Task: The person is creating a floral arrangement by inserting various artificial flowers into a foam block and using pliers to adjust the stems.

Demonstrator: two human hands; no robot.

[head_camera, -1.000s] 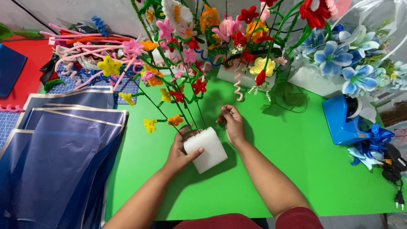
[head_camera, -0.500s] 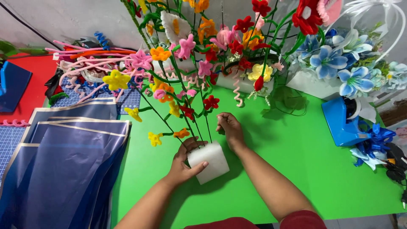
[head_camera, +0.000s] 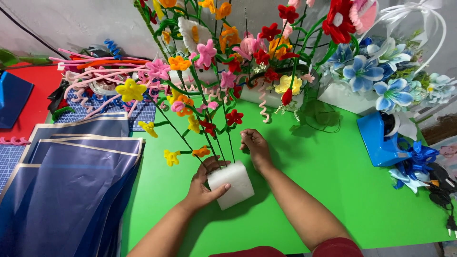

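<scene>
White foam block, cuboid: left hand cups it; right hand pinches thin stem; fuzzy pipe-cleaner flowers.

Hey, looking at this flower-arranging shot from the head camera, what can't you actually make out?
- Whether the right hand pinches a stem: its fingertips curl inward, and any stem there is too thin to tell.
- The underside of the white foam block and how deep the stems go: hidden by the block and the left hand.
- The tallest flowers: cut off by the top edge.
- The black cable: cut off at the right edge.
</scene>
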